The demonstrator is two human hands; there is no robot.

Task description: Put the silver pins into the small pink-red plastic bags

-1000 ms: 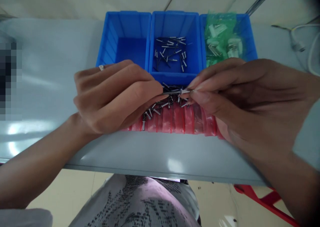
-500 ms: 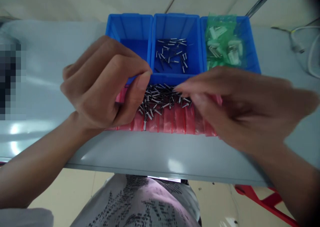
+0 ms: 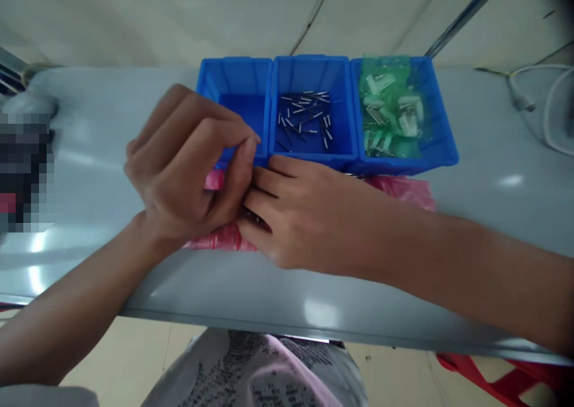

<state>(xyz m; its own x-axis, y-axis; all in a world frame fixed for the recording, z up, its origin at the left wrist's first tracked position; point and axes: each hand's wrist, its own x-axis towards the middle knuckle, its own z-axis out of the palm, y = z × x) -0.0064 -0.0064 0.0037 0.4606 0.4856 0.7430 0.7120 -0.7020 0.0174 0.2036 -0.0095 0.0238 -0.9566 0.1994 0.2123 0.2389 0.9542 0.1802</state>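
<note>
My left hand point(image 3: 192, 168) is closed, thumb pressed to the bent index finger, over the left end of a row of pink plastic bags point(image 3: 224, 238). Whatever it grips is hidden. My right hand point(image 3: 305, 216) lies palm down over the bags, its bent fingers apart and reaching beside and under my left hand. Between its thumb and index finger, a bit of the heap of blind rivets point(image 3: 255, 217) shows; the hand covers most of the heap. The right fingertips are out of sight.
Three blue bins stand behind the hands: a left bin point(image 3: 244, 111), a middle bin point(image 3: 314, 146) with loose blind rivets point(image 3: 307, 117), and a right bin point(image 3: 442, 147) with green plastic bags point(image 3: 394, 117) of white and metal parts. A white cable point(image 3: 547, 111) lies at right on the grey table point(image 3: 251, 287).
My right hand has moved left across the rivet heap until it meets my left hand, covering rivets that showed before. My left hand stays pinched. The view has shifted slightly.
</note>
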